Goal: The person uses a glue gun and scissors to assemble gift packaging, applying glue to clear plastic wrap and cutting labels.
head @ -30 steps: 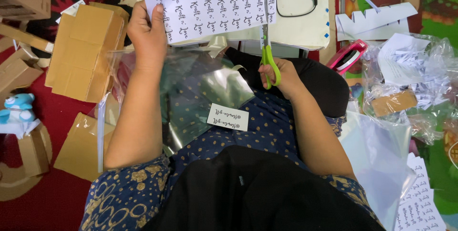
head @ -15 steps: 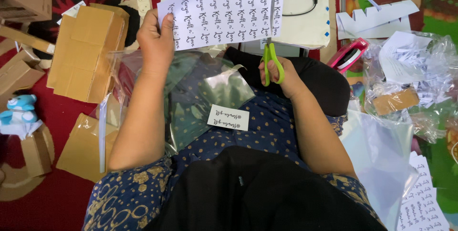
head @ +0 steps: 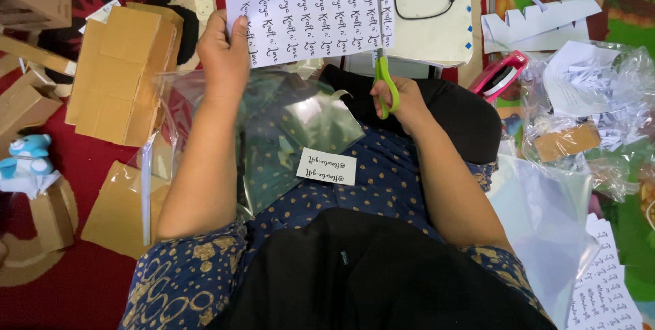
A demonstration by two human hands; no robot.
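Paper sheet (head: 310, 20) pinched by left hand (head: 224, 54), right hand (head: 402, 98) gripping green scissors (head: 383, 71) cutting its right edge.

The sheet of paper (head: 310, 20) is white with rows of black script, and the scissors (head: 384, 78) have bright green handles. The dress (head: 382, 180) is dark blue dotted with gold, the flattened cardboard boxes (head: 119, 74) are plain brown, the floor (head: 82, 289) is deep red, and the tape dispenser (head: 501, 74) is pink.

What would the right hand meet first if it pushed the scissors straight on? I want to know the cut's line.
More of the printed sheet the right hand is cutting; beyond, probably the white board.
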